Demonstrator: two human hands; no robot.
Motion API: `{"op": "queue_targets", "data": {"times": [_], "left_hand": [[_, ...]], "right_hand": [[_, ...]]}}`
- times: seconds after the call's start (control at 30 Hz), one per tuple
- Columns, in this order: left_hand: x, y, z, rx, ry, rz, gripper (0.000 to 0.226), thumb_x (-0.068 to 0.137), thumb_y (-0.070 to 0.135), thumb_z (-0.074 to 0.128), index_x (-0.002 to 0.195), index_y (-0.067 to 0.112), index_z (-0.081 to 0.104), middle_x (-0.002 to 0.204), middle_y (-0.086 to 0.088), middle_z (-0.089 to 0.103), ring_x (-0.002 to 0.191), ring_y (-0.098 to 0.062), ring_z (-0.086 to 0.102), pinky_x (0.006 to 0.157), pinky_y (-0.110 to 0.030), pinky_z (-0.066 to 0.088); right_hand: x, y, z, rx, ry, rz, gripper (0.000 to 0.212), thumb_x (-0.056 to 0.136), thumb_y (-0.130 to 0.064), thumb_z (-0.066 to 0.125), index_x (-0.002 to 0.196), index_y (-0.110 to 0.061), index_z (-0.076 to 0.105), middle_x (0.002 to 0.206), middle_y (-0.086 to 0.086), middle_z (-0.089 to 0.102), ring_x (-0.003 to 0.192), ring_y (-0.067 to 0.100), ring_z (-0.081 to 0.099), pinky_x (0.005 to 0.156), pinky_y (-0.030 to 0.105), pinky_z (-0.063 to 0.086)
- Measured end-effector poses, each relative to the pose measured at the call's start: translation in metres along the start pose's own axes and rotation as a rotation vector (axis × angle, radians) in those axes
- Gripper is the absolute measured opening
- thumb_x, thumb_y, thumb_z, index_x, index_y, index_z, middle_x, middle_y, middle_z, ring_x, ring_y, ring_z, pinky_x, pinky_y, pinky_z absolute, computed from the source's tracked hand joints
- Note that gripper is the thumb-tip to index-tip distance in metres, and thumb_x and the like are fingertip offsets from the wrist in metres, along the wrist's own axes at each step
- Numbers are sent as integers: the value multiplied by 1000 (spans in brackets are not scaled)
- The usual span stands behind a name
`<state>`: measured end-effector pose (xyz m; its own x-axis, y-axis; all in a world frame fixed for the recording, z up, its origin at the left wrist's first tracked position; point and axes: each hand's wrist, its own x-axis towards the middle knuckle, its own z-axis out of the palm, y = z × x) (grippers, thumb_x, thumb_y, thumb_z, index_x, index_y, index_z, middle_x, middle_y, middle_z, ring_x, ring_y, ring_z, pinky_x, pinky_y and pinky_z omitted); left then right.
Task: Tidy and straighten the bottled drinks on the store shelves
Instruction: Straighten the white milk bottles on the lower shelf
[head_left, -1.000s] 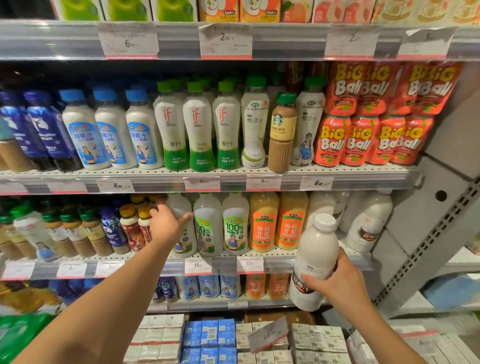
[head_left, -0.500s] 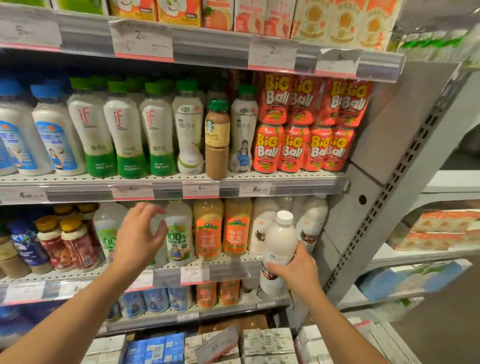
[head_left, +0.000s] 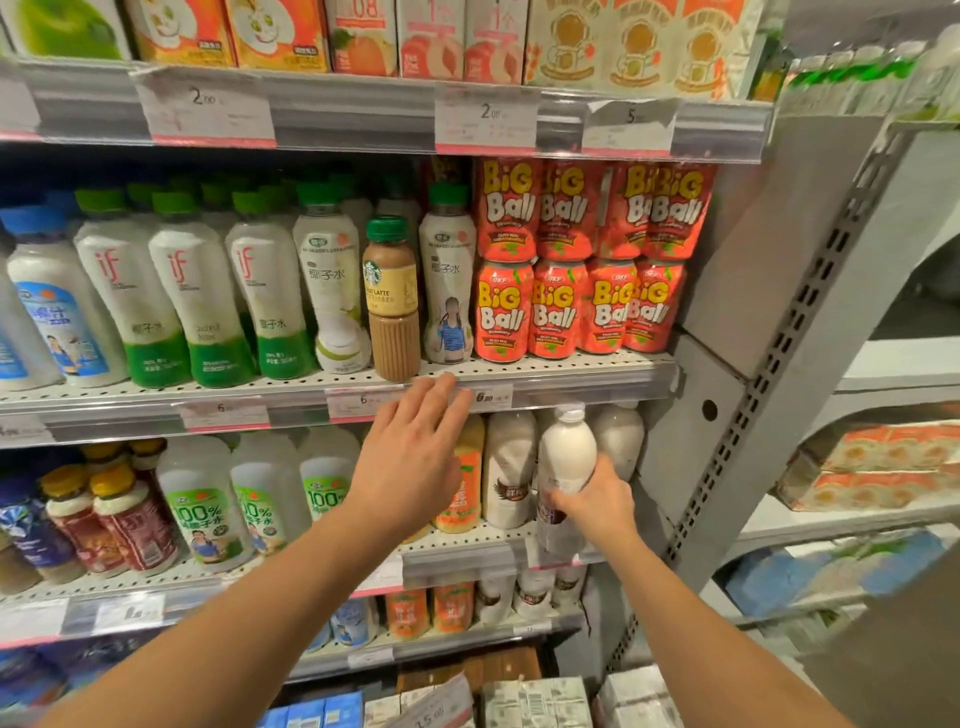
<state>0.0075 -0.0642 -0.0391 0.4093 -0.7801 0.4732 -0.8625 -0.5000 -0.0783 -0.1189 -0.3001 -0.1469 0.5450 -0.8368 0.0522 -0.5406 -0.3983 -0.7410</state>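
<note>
My right hand (head_left: 597, 501) grips a tall white milk bottle (head_left: 566, 452) with a white cap, held upright at the right end of the lower shelf (head_left: 462, 558), in front of two similar white bottles (head_left: 509, 467). My left hand (head_left: 410, 462) is raised with fingers spread and straight, holding nothing; its fingertips reach the front rail of the middle shelf (head_left: 571, 384). It covers part of an orange juice bottle (head_left: 465, 493). A brown Starbucks latte bottle (head_left: 390, 299) stands at the middle shelf's front edge among white coconut-water bottles (head_left: 330, 291).
Red Big Ball pouches (head_left: 576, 260) are stacked at the middle shelf's right end. Juice cartons (head_left: 431, 36) line the top shelf. A grey upright post (head_left: 737, 374) bounds the shelves on the right. Boxed cartons (head_left: 535, 701) sit below.
The view swung right and closer. My left hand moved right and up from the coconut-water bottles to the middle shelf's rail. My right hand carried the white bottle up to the lower shelf's right end.
</note>
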Motion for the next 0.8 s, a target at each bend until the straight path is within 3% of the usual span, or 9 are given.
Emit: {"op": "queue_targets", "data": {"times": [0.1, 0.2, 0.33, 0.53, 0.7, 0.8], "left_hand": [[-4, 1, 4, 29, -25, -2, 80, 83, 28, 64, 156, 16, 33, 165, -13, 27, 150, -35, 28, 109, -53, 40], [-2, 3, 2, 36, -48, -33, 80, 83, 28, 64, 156, 18, 33, 166, -14, 25, 150, -36, 27, 109, -52, 40], [4, 5, -4, 71, -68, -49, 70, 84, 28, 63, 149, 16, 43, 160, -16, 36, 144, -37, 39, 103, -52, 44], [14, 4, -13, 105, -47, -16, 57, 80, 29, 67, 134, 13, 57, 143, -15, 56, 120, -36, 57, 90, -47, 51], [14, 3, -13, 93, 0, -12, 62, 81, 39, 67, 136, 14, 55, 140, -12, 59, 118, -33, 59, 90, -45, 53], [16, 2, -13, 85, 7, -21, 58, 83, 39, 65, 135, 15, 56, 139, -10, 60, 117, -31, 59, 89, -44, 54]], "right_hand": [[5, 5, 8, 17, -7, 7, 73, 71, -40, 89, 127, -15, 50, 103, 1, 60, 95, 24, 57, 76, 35, 49], [9, 7, 14, 53, 0, 13, 74, 69, -41, 89, 126, -16, 49, 104, 2, 62, 98, 27, 61, 81, 43, 57], [10, 9, 21, 89, -12, 10, 78, 69, -46, 89, 126, -20, 41, 106, 5, 63, 101, 33, 65, 85, 51, 58], [11, 14, 21, -30, -5, -39, 77, 73, -50, 88, 116, -20, 32, 101, 6, 64, 93, 33, 67, 79, 49, 58], [10, 11, 25, -153, 103, -91, 86, 74, -50, 88, 133, -6, 42, 132, 15, 46, 111, 37, 60, 91, 44, 50], [10, 9, 24, -158, 117, -83, 87, 76, -48, 87, 137, -5, 42, 136, 16, 46, 116, 37, 59, 94, 43, 49]]}}
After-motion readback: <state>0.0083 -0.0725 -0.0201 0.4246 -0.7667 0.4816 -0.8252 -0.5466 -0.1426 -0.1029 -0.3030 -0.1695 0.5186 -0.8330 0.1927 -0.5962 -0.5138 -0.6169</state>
